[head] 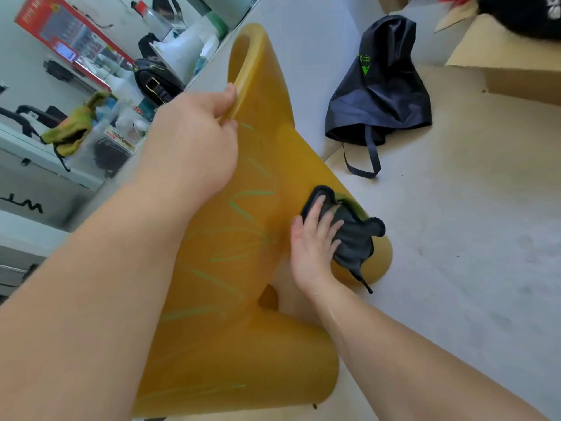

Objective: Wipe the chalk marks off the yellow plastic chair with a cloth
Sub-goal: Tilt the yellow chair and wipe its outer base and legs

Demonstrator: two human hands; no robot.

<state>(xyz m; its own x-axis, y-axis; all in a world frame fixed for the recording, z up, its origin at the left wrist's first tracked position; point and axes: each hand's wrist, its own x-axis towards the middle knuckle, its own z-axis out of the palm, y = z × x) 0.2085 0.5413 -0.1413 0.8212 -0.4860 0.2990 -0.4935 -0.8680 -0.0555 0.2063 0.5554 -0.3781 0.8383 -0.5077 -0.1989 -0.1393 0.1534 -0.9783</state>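
Observation:
The yellow plastic chair (243, 344) fills the middle of the view, tipped away from me. Green chalk marks (243, 202) zigzag across its surface, from near the top rim down to the lower part. My left hand (194, 138) grips the chair's upper rim, thumb over the edge. My right hand (312, 241) lies flat with fingers spread on a dark grey cloth (355, 235), pressing it against the chair's right side. The cloth's corner and a loose string hang off the chair's edge.
A black fabric bag (382, 95) with green print lies on the grey floor (455, 238) to the right. A cardboard box (510, 56) stands at the top right. Shelves with a black handbag (158, 80), bottles and clutter line the left side.

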